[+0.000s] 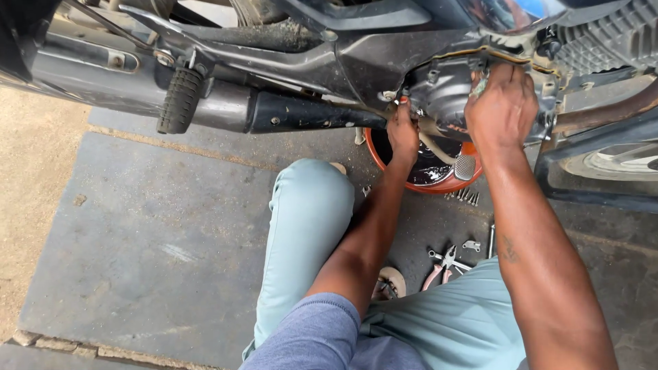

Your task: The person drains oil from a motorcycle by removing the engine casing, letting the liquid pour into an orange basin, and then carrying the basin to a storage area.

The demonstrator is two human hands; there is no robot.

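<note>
The left hand (403, 131) has its fingers curled at the lower edge of the engine cover (445, 92); what they pinch is hidden. The right hand (502, 103) lies spread on that cover's face, seemingly gripping nothing. Just below sits an orange pan (439, 183) of dark oil, with bolts (465, 196) and pliers (444, 264) nearby.

Engine cover (445, 92): cast metal, dull grey, grimy. Exhaust pipe (274, 113): matt black metal with a dusty film. Footpeg (179, 99): ribbed black rubber. Drain pan (445, 183): smooth orange plastic holding glossy black oil. Pliers (442, 264): bright steel, pink plastic grips. Floor slab (157, 226): rough matt concrete. Trousers (308, 219): pale cloth.
</note>
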